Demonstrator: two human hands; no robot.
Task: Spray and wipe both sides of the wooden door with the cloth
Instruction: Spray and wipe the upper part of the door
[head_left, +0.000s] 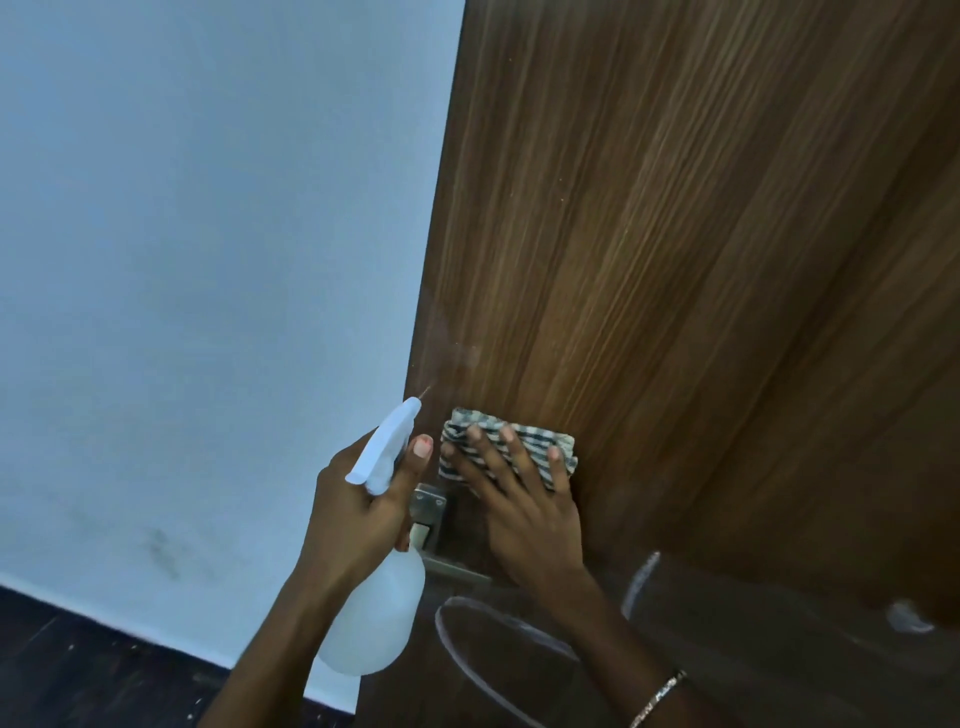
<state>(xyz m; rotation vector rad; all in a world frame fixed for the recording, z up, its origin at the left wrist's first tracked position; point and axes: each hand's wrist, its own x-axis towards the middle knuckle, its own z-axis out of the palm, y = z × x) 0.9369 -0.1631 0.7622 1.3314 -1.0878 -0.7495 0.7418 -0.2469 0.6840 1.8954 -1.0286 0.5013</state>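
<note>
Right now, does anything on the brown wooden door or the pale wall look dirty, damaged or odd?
Yes. White curved scribble marks cross the lower part of the brown wooden door, below the metal handle. The pale blue wall has dark smudges low down, near the dark floor. Nothing looks broken.

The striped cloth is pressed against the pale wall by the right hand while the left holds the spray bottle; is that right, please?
No: in the head view the right hand presses the striped cloth against the wooden door, not the wall. The left hand holds the spray bottle.
</note>
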